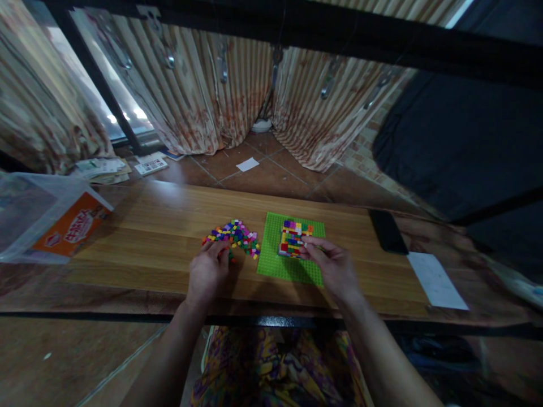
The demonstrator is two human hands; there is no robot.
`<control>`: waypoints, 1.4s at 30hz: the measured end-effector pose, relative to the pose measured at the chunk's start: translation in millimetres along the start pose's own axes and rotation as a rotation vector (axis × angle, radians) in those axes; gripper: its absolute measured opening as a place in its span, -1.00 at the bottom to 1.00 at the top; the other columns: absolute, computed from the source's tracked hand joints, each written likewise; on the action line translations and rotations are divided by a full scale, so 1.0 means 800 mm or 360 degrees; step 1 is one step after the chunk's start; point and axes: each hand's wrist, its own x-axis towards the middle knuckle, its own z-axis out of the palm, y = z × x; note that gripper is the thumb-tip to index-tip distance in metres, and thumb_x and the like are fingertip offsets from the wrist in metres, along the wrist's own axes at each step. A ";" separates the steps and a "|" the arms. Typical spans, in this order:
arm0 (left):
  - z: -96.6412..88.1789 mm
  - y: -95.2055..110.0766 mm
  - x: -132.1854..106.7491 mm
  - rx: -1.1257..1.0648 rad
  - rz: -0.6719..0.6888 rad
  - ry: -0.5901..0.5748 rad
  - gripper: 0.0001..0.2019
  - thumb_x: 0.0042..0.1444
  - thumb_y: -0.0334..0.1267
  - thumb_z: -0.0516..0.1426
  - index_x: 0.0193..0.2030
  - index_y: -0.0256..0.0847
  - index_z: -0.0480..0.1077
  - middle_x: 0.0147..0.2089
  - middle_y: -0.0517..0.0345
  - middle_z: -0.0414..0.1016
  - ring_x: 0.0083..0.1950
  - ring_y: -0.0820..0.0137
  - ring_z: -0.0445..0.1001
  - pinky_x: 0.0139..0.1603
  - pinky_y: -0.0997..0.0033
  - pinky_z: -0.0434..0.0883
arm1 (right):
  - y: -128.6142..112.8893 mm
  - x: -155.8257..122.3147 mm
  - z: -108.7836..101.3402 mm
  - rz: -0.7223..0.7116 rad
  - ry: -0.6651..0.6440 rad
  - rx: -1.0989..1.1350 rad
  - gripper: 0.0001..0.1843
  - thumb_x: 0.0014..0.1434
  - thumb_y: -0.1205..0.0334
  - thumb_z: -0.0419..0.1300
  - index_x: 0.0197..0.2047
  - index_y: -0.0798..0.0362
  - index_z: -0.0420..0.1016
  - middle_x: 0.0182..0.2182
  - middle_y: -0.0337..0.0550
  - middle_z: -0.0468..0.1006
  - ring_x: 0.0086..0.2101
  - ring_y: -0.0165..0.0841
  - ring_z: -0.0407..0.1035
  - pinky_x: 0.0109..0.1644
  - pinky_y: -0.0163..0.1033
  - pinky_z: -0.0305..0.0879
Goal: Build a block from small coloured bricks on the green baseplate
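A green baseplate (pixel 280 263) lies on the wooden table (pixel 148 237), and a block of small multicoloured bricks (pixel 292 236) is built on it. My right hand (pixel 333 265) rests on the plate's right part, its fingertips pinched against the built block's right edge. Left of the plate lies a loose pile of small coloured bricks (pixel 235 233). My left hand (pixel 207 271) sits at the near edge of that pile, fingers curled down onto the bricks. Whether it holds one is hidden.
A clear plastic bag with an orange card (pixel 51 226) lies at the table's left end. A black phone (pixel 387 230) and a white sheet (pixel 436 280) lie to the right. Curtains, papers and tiled floor are beyond the table.
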 end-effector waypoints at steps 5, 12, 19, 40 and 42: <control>0.002 0.002 0.000 0.0023 0.0012 -0.0048 -0.70 0.18 -0.26 0.04 -0.03 -0.16 0.53 -0.02 0.00 0.59 -0.08 0.23 0.57 -0.03 0.30 0.47 | -0.002 0.042 -0.010 -0.0358 -0.0054 -0.0580 -0.80 0.03 0.10 0.31 -0.29 0.01 0.64 -0.27 -0.15 0.64 -0.28 -0.31 0.50 -0.12 -0.15 0.43; -0.002 0.014 -0.003 -0.0140 0.0014 -0.0025 -0.73 0.17 -0.24 0.06 -0.08 -0.19 0.52 -0.05 -0.02 0.58 -0.07 0.23 0.55 -0.04 0.30 0.48 | -0.016 0.062 -0.010 -0.0698 -0.0208 -0.1308 -0.85 0.13 0.24 0.18 -0.39 0.00 0.58 -0.42 -0.19 0.60 -0.38 -0.32 0.45 -0.20 -0.21 0.32; 0.013 0.071 -0.002 -0.0809 0.0114 -0.0298 -0.73 0.16 -0.23 0.09 -0.06 -0.22 0.50 -0.22 0.06 0.59 -0.28 0.38 0.52 -0.20 0.39 0.45 | -0.022 0.073 -0.005 -0.0873 -0.0633 -0.1753 -0.77 0.20 0.33 0.14 -0.46 -0.01 0.55 -0.42 -0.18 0.53 -0.37 -0.34 0.38 -0.24 -0.24 0.21; 0.059 0.153 0.020 -0.1220 0.0090 -0.0910 -0.57 0.01 -0.40 0.05 0.05 -0.20 0.44 -0.60 0.37 0.27 -0.58 0.51 0.21 -0.51 0.51 0.18 | -0.001 0.067 -0.009 -0.0833 -0.0416 -0.1434 -0.79 0.20 0.27 0.10 -0.32 -0.04 0.59 -0.31 -0.15 0.58 -0.25 -0.28 0.45 -0.09 -0.16 0.33; 0.062 0.153 0.019 -0.1212 0.0094 -0.0882 -0.55 0.01 -0.39 0.06 0.08 -0.19 0.44 -0.60 0.36 0.29 -0.57 0.50 0.23 -0.50 0.51 0.21 | 0.001 0.067 -0.011 -0.0810 -0.0349 -0.1357 -0.82 0.18 0.24 0.13 -0.34 -0.02 0.58 -0.33 -0.14 0.56 -0.27 -0.29 0.44 -0.13 -0.18 0.33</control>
